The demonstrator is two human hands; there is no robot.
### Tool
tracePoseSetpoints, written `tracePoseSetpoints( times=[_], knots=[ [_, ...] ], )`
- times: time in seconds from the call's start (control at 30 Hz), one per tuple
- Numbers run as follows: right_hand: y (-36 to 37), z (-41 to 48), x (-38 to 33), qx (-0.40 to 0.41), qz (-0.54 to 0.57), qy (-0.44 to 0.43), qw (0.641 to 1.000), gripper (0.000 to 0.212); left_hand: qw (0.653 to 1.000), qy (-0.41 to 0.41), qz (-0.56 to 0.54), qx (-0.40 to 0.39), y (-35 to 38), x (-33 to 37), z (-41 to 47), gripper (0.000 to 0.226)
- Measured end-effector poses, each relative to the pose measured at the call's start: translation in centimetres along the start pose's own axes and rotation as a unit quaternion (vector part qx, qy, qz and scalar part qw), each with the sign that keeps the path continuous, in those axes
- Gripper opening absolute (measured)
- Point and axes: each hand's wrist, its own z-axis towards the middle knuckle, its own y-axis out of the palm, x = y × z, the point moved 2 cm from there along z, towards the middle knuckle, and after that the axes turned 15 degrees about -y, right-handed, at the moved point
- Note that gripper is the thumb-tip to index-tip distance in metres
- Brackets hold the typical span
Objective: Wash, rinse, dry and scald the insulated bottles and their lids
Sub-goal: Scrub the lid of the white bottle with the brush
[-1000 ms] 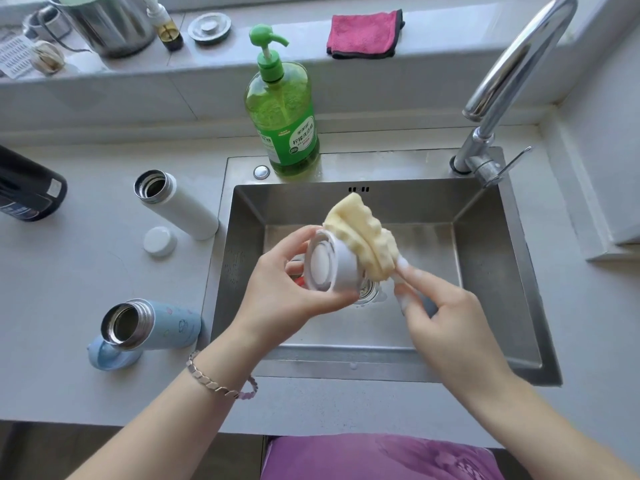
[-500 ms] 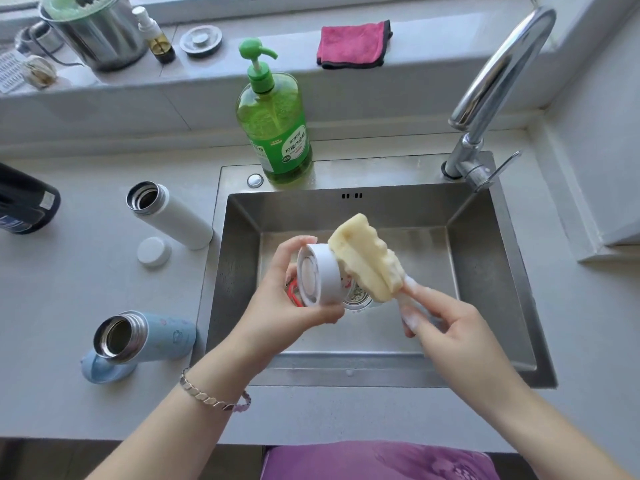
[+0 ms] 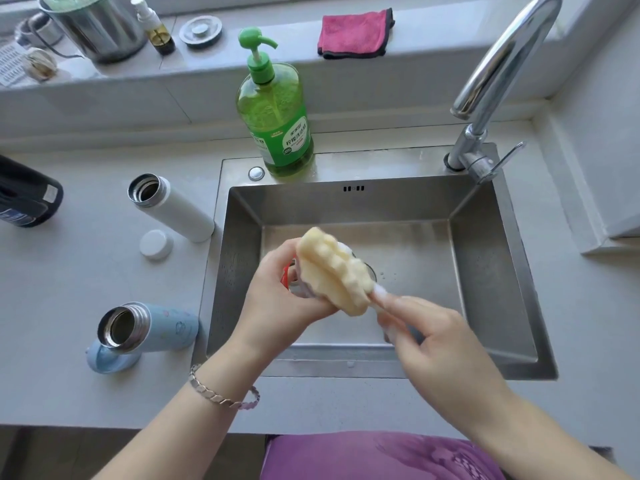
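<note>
Over the steel sink, my left hand grips a white bottle lid, now almost wholly hidden behind a yellow sponge brush. My right hand holds the brush by its pale handle and presses the sponge head against the lid. An open white bottle lies on the counter left of the sink, with a small white cap in front of it. Nearer me an open light blue bottle lies on its side, its mouth over a blue lid.
A green dish soap pump bottle stands on the sink's back rim. The chrome tap arches at the right rear. On the sill lie a pink cloth, a metal pot and a drain strainer. A dark bottle lies far left.
The sponge head has swung across the lid towards my left hand and now covers it; both hands have stayed over the sink.
</note>
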Motion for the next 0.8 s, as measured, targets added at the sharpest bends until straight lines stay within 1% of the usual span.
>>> tracePoseSetpoints(
  times=[0.03,0.07,0.13,0.17,0.23,0.3,0.4,0.43,0.5,0.53,0.57,0.63,0.67,0.73,0.8],
  knots=[
    [0.2,0.1,-0.2,-0.003,-0.01,-0.011,1.0,0.035,1.0,0.001,0.0,-0.001,-0.1,0.0,0.0,0.056],
    [0.2,0.5,0.3,0.006,-0.018,0.001,1.0,0.035,1.0,0.003,0.012,0.003,-0.1,0.0,-0.1,0.057],
    [0.0,1.2,1.8,0.036,-0.021,0.051,0.998,0.033,0.999,0.005,0.047,0.022,-0.2,-0.1,-0.3,0.07],
    [-0.1,1.3,2.1,0.038,-0.021,0.061,0.997,0.034,0.998,0.005,0.054,0.026,-0.2,-0.1,-0.4,0.076],
    [-0.1,0.9,1.3,0.036,-0.017,0.037,0.999,0.039,0.999,0.009,0.048,0.025,-0.4,-0.1,-0.6,0.082],
    [-0.2,0.7,0.8,0.031,-0.008,0.026,0.999,0.043,0.998,0.021,0.051,0.015,-0.6,-0.1,-0.7,0.078],
    [-0.2,0.6,1.5,0.035,-0.015,0.051,0.998,0.037,0.997,0.034,0.073,0.008,-0.5,0.0,-0.7,0.076],
    [-0.1,0.5,1.2,0.031,-0.029,0.035,0.999,0.036,0.997,0.036,0.072,0.012,-0.4,0.0,-0.7,0.075],
    [0.0,0.3,0.4,0.027,-0.044,-0.001,0.999,0.045,0.997,0.042,0.066,0.014,-0.3,0.1,-0.6,0.073],
    [-0.2,0.4,0.5,0.033,-0.041,0.007,0.999,0.048,0.997,0.044,0.07,0.012,-0.3,0.1,-0.6,0.073],
    [-0.5,0.5,1.0,0.043,-0.035,0.027,0.998,0.047,0.996,0.048,0.08,0.01,-0.2,0.1,-0.6,0.074],
    [-0.6,0.6,1.3,0.047,-0.035,0.049,0.997,0.041,0.994,0.053,0.09,0.005,-0.2,0.2,-0.6,0.075],
    [-0.5,0.5,0.9,0.042,-0.046,0.033,0.998,0.039,0.995,0.052,0.09,0.004,-0.2,0.3,-0.6,0.074],
    [-0.1,0.3,0.1,0.029,-0.053,0.004,0.998,0.046,0.995,0.05,0.083,-0.003,-0.2,0.2,-0.5,0.073],
    [-0.4,0.8,0.9,0.032,-0.025,0.05,0.998,0.043,0.994,0.052,0.09,-0.015,-0.2,0.0,-0.7,0.074]
  ],
)
